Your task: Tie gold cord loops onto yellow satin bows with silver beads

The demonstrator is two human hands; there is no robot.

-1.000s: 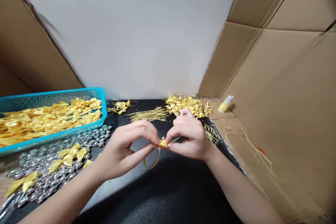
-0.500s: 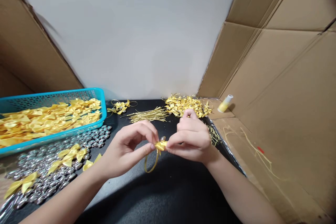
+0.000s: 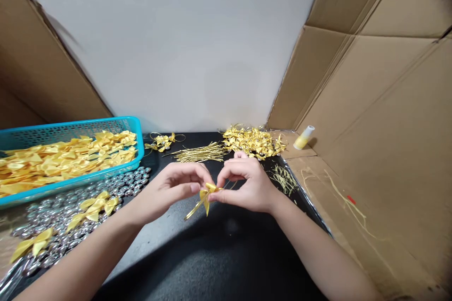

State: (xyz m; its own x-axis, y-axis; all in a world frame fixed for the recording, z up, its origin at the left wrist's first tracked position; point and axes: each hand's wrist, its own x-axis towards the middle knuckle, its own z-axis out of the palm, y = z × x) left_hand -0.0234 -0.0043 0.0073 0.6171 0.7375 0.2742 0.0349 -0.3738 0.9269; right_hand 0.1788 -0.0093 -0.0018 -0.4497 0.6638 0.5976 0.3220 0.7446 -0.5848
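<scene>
Both hands meet above the black mat (image 3: 219,254). My left hand (image 3: 169,190) and my right hand (image 3: 245,183) each pinch a small yellow ribbon bow (image 3: 205,193) between thumb and fingertips. A gold cord loop (image 3: 192,210) hangs from the bow, down and to the left. A bundle of gold cords (image 3: 201,153) lies just beyond the hands. A heap of finished gold bows (image 3: 252,141) sits behind my right hand.
A teal basket (image 3: 21,134) full of yellow bows stands at the left. Several silver beads (image 3: 70,211) with loose bows spread in front of it. A small yellow spool (image 3: 303,137) lies at the right on cardboard. Cardboard walls (image 3: 370,94) close both sides.
The bow has turned in the pinch and its gold loop now hangs flatter, pointing down-left. Both hands shifted slightly up and away from me.
</scene>
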